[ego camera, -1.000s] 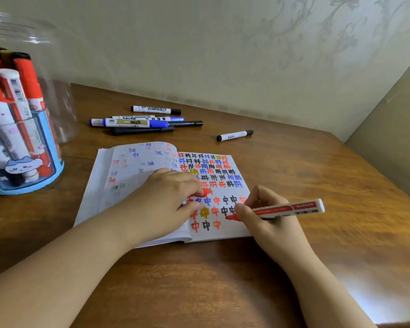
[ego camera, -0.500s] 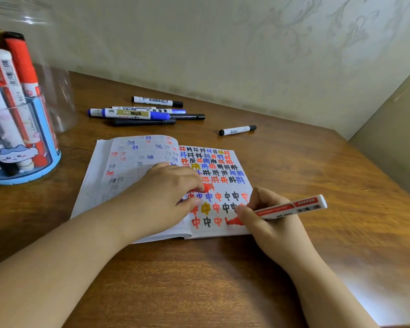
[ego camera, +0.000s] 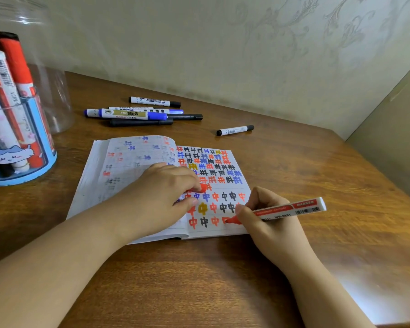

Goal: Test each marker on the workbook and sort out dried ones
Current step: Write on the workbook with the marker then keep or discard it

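Note:
An open workbook [ego camera: 128, 162] lies on the wooden desk [ego camera: 223, 280], its right page covered with red, blue, black and yellow characters. My right hand [ego camera: 268, 221] grips a red marker [ego camera: 291, 209] with its tip on the bottom row, where a fresh red stroke shows. My left hand [ego camera: 161, 195] rests on the book's middle and holds the red cap [ego camera: 200, 188] between its fingers.
Several capped markers [ego camera: 133, 114] lie in a group behind the book. One small black marker [ego camera: 234, 130] lies apart to their right. At the far left a clear tub with a blue base [ego camera: 40, 166] holds several red and white markers. Walls close off the back and right.
My right hand has moved the marker tip down the page to the bottom row and drawn a red stroke there. My left hand stays on the book with the cap.

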### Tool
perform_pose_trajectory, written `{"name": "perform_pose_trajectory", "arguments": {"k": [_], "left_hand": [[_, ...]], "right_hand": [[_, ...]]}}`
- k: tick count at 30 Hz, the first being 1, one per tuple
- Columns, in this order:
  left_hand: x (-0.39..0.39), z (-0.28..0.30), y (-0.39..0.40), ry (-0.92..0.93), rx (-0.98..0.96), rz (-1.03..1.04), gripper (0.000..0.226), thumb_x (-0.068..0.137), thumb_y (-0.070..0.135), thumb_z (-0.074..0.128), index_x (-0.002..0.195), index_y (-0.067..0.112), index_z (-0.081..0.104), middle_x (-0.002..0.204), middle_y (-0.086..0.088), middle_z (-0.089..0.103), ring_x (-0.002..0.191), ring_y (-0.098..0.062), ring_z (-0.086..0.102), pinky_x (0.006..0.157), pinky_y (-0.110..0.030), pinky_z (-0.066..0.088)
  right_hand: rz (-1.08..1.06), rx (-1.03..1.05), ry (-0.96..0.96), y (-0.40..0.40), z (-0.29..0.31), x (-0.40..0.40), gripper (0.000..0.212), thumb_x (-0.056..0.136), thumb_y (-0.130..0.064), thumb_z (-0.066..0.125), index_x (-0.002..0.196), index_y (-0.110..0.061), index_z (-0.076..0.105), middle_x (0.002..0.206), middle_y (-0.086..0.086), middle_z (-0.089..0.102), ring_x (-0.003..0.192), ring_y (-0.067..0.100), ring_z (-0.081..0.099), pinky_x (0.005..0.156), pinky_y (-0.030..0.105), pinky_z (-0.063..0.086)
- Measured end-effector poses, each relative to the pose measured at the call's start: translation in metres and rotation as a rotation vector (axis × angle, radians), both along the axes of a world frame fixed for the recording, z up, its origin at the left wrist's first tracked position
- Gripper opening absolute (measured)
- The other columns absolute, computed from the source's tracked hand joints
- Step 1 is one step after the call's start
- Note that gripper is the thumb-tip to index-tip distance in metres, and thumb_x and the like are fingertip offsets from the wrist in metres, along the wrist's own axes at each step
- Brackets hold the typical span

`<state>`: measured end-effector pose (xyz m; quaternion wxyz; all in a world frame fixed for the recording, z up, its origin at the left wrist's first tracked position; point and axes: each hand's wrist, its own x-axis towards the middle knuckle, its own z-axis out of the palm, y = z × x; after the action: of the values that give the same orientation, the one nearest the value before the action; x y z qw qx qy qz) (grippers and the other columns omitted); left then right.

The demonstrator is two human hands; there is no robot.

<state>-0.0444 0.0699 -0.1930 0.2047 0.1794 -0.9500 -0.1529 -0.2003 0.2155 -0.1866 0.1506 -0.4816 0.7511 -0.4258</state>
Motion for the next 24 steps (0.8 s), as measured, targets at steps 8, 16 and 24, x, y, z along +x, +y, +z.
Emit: {"name": "perform_pose_trajectory", "arguments": {"k": [8,16,24], "left_hand": [[0.000,0.000,0.000,-0.011,0.000,0.016,0.030,0.092,0.038,0.049,0.121,0.034,0.056,0.126,0.022,0.051,0.118,0.006,0.040,0.097,-0.011,0.014],[-0.001,0.005,0.005,-0.004,0.049,0.034,0.028,0.093,0.035,0.051,0.120,0.036,0.055,0.121,0.022,0.053,0.112,0.005,0.043,0.098,-0.011,0.021],[-0.018,0.017,0.014,-0.154,-0.012,0.078,0.052,0.095,0.014,0.048,0.141,0.032,0.035,0.131,0.006,0.047,0.121,-0.011,0.041,0.102,-0.025,0.033]], "right_hand": [[-0.014,-0.036,0.014,-0.001,-0.001,-0.002,0.025,0.084,-0.018,0.066,0.066,-0.008,0.051,0.071,0.009,0.066,0.069,0.025,0.063,0.049,0.026,0.043],[-0.004,0.063,-0.055,0.004,0.003,0.003,0.023,0.085,-0.017,0.064,0.073,-0.001,0.052,0.081,0.012,0.069,0.077,0.024,0.069,0.064,0.048,0.055],[-0.079,-0.134,-0.085,-0.005,0.030,0.011,0.023,0.084,-0.015,0.067,0.067,-0.009,0.053,0.062,0.000,0.066,0.057,-0.003,0.063,0.045,0.009,0.040]]}}
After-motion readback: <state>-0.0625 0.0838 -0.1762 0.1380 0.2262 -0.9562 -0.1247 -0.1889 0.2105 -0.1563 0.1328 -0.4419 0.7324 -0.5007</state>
